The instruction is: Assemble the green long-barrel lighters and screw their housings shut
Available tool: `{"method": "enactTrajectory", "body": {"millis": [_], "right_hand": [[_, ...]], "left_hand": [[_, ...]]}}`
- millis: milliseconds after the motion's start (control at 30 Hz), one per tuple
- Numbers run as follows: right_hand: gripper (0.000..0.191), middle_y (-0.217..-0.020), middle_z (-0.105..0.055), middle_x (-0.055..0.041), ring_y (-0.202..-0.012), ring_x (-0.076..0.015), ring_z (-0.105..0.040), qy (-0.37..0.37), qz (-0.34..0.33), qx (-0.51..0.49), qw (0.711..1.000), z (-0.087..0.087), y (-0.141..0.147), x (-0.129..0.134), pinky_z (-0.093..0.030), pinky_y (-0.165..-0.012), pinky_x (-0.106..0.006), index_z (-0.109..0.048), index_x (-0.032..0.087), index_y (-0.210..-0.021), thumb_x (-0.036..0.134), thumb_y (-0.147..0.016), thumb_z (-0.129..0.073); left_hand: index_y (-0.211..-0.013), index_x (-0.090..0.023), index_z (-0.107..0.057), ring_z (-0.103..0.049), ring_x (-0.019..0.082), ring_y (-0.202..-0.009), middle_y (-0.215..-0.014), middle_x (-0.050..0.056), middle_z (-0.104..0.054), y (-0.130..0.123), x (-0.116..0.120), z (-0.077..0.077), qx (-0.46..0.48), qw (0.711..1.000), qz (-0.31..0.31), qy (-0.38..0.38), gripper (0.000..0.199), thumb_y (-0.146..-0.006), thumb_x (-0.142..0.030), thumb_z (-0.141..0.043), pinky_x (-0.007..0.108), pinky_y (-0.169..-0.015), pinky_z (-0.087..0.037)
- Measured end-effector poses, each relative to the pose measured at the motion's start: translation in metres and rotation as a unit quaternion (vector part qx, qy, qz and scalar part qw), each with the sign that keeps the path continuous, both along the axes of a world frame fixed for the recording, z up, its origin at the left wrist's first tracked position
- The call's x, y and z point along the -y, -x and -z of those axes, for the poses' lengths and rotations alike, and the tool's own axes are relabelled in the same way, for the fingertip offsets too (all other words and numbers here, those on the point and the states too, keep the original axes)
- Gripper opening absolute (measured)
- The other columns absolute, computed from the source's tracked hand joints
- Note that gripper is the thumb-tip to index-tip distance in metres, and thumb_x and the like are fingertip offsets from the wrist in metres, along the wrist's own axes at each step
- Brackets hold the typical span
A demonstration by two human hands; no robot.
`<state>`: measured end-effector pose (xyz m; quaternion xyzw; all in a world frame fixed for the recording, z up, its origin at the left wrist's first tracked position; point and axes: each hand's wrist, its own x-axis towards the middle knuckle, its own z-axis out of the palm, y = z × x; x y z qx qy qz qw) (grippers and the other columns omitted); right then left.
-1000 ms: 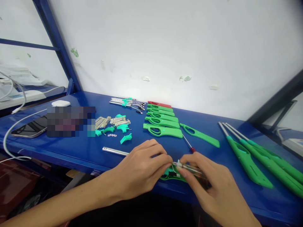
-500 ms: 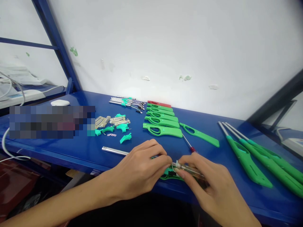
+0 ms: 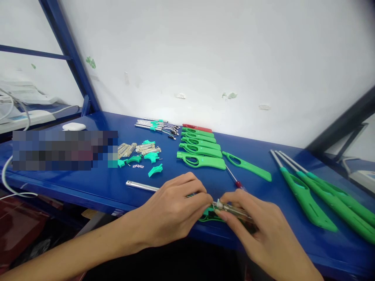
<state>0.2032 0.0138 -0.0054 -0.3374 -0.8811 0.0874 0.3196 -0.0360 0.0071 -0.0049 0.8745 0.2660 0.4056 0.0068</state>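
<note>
In my right hand [image 3: 263,230] is a clear lighter fuel tank [image 3: 234,211], gripped between thumb and fingers, its pale valve end pointing left. My left hand [image 3: 178,207] pinches at that valve end; a thin pale tube or wire shows by the fingertips, but what they hold is mostly hidden. Under both hands lies a green lighter handle half [image 3: 208,217], largely covered. A metal lighter barrel [image 3: 142,186] sticks out to the left from beneath my left hand.
Green handle halves [image 3: 202,162] lie in a column beyond my hands, near a screwdriver [image 3: 238,184]. Assembled lighters [image 3: 310,203] are at right. To the left are fuel tanks [image 3: 148,148], teal triggers [image 3: 155,170] and wired metal barrels [image 3: 149,125]. A blurred patch hides the table's left part.
Almost nothing differs. Both hands keep their hold at the valve end of the fuel tank, and the view has shifted very slightly.
</note>
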Motion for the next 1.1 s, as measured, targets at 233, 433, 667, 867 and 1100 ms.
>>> {"method": "enactTrajectory", "body": {"millis": [233,433,667,867,1100], "right_hand": [[0.01,-0.082,-0.071,0.0098,-0.062,-0.0083,-0.066,0.015,-0.007,0.007,1.0,0.001,0.0001,-0.0012,-0.045,-0.058,-0.023,-0.062,0.031,-0.103,0.038,-0.11,-0.06],[0.01,-0.081,-0.072,0.0085,-0.062,-0.0096,-0.068,0.02,-0.011,0.01,1.0,0.0017,-0.0005,-0.0013,-0.045,-0.058,-0.023,-0.063,0.03,-0.103,0.037,-0.11,-0.061],[0.01,-0.081,-0.072,0.0067,-0.063,-0.0099,-0.07,-0.014,-0.005,-0.001,1.0,0.0013,0.0013,-0.0001,-0.046,-0.054,-0.021,-0.063,0.029,-0.103,0.036,-0.11,-0.06],[0.007,-0.082,-0.074,0.0056,-0.066,-0.0099,-0.074,-0.04,0.01,-0.018,0.999,0.0019,0.0018,-0.0022,-0.049,-0.055,-0.019,-0.063,0.029,-0.106,0.035,-0.11,-0.061],[0.011,-0.081,-0.073,0.0045,-0.065,-0.0109,-0.074,-0.058,0.006,0.001,0.998,0.0018,0.0012,-0.0013,-0.047,-0.052,-0.02,-0.064,0.028,-0.106,0.037,-0.11,-0.06]], "left_hand": [[-0.1,-0.005,-0.074,-0.061,0.019,-0.083,-0.089,0.009,-0.07,0.0003,0.0016,0.0003,0.0,1.0,0.002,-0.006,0.014,-0.104,-0.003,-0.061,0.034,-0.077,-0.053],[-0.1,-0.006,-0.074,-0.062,0.019,-0.082,-0.088,0.009,-0.071,0.0001,0.0011,0.0011,-0.001,1.0,0.003,-0.004,0.014,-0.103,-0.002,-0.061,0.034,-0.078,-0.053],[-0.101,-0.006,-0.073,-0.062,0.018,-0.083,-0.089,0.009,-0.07,-0.0009,0.0022,-0.0013,0.002,1.0,0.001,-0.003,0.014,-0.104,-0.004,-0.06,0.034,-0.078,-0.052],[-0.101,-0.009,-0.071,-0.06,0.019,-0.083,-0.09,0.007,-0.07,-0.0015,0.0002,0.0006,0.02,0.999,-0.021,0.021,0.012,-0.106,-0.011,-0.061,0.035,-0.08,-0.05],[-0.101,-0.009,-0.071,-0.059,0.019,-0.087,-0.093,0.008,-0.07,0.0004,0.0004,-0.0001,0.018,0.999,-0.011,0.039,0.013,-0.107,-0.009,-0.059,0.033,-0.08,-0.05]]}}
